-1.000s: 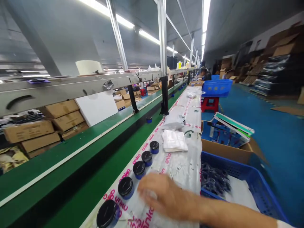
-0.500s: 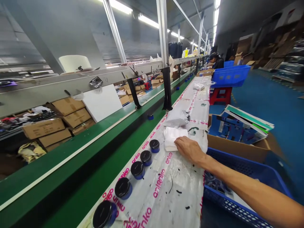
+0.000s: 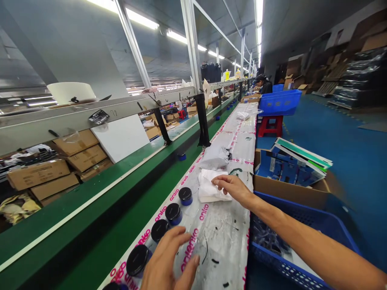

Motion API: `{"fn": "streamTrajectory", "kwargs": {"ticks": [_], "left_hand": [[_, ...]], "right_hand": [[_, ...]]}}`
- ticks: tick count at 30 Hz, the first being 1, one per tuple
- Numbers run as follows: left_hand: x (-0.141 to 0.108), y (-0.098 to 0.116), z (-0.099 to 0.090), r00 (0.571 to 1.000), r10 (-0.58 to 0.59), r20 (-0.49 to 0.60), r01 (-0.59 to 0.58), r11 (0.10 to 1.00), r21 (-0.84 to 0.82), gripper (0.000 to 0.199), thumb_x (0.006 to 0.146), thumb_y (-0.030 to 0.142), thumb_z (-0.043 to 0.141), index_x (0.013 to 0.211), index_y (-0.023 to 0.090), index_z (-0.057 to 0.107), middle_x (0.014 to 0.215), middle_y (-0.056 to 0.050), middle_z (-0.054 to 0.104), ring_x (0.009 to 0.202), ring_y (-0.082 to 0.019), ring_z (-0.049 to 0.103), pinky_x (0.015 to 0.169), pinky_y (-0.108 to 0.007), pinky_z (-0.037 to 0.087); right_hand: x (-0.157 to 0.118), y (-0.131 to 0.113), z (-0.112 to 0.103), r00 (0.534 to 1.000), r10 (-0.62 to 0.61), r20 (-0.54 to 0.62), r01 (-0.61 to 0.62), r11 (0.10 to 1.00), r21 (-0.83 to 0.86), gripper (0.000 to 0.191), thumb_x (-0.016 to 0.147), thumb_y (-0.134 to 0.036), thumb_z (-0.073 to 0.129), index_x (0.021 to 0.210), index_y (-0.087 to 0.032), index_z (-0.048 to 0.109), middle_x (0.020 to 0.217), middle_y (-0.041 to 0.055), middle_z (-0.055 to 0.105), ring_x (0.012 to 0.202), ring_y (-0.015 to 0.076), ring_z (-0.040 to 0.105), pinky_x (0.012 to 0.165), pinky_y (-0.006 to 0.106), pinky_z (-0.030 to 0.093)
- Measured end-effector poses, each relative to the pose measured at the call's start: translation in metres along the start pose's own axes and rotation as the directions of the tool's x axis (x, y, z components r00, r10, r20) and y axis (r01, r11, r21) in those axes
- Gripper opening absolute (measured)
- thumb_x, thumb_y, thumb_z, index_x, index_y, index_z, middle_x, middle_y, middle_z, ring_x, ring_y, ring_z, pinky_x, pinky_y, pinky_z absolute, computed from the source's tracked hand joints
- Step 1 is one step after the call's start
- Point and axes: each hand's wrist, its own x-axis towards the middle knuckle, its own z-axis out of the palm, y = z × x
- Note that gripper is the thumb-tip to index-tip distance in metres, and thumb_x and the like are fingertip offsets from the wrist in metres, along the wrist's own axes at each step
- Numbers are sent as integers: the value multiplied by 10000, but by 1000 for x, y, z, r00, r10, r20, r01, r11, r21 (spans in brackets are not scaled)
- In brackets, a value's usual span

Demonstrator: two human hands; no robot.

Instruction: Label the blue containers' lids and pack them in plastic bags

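Observation:
A stack of thin white sheets (image 3: pixel 208 193), like folded cloths or tissue, lies on the wrapped bench. My right hand (image 3: pixel 234 188) is over its right side, with fingertips pinched together at the top sheet. My left hand (image 3: pixel 166 262) is low in the middle, fingers and thumb apart, with nothing seen in it. Several round dark-blue jars with black lids stand in a row along the bench's left edge. The nearest jar to the stack (image 3: pixel 185 195) is just left of it. My left hand is beside another jar (image 3: pixel 138 259) and partly covers the row.
A green conveyor belt (image 3: pixel 145 201) runs left of the bench and carries a small blue jar (image 3: pixel 182 156). Behind the stack lies a white plastic bag (image 3: pixel 214 157). At right are a blue basket (image 3: pixel 329 219) and an open carton (image 3: pixel 290 187). A person (image 3: pixel 265 84) sits farther along.
My left hand has come into view at the bottom, near the jars. My right hand has closed its fingertips at the top sheet. The whole view has shifted slightly.

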Motion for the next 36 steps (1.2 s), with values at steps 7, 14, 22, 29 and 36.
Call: {"fn": "streamTrajectory", "kwargs": {"ticks": [7,14,22,29,36], "left_hand": [[98,23,76,968,-217,128,244,935,-257,303,831,360,593,1030,166,712,988,-100,744,883,-253,679,817,-380,502],[103,10,95,962,-252,107,272,922,-276,287,823,341,564,982,147,705,936,-109,746,857,-259,673,812,-383,479],[97,33,88,969,-229,92,246,870,-428,349,852,412,625,1087,158,667,1021,-100,722,918,-223,668,788,-317,509],[88,43,70,962,-268,44,242,772,-588,352,815,433,706,1034,159,670,981,-75,710,887,-198,652,802,-297,487],[76,31,57,921,-388,-21,285,713,-641,330,773,472,734,802,163,623,703,22,613,624,-107,526,607,-227,417]], "right_hand": [[-8,-17,1,993,-24,-111,28,999,36,349,808,-496,623,883,-161,683,777,45,648,637,159,556,576,281,445],[-12,-13,5,927,-373,-52,299,814,-498,239,915,-313,485,914,-179,683,910,79,696,826,209,622,750,328,452],[-25,-32,8,986,116,124,-161,866,473,294,812,-419,579,840,-157,711,771,59,672,701,179,604,546,262,473],[-46,-44,26,954,52,296,-243,713,658,298,695,-376,798,859,-158,677,714,2,626,625,135,581,509,246,484],[-61,-54,34,940,86,330,-263,802,537,401,640,-400,833,888,-161,627,703,4,672,576,139,609,490,239,464]]}}
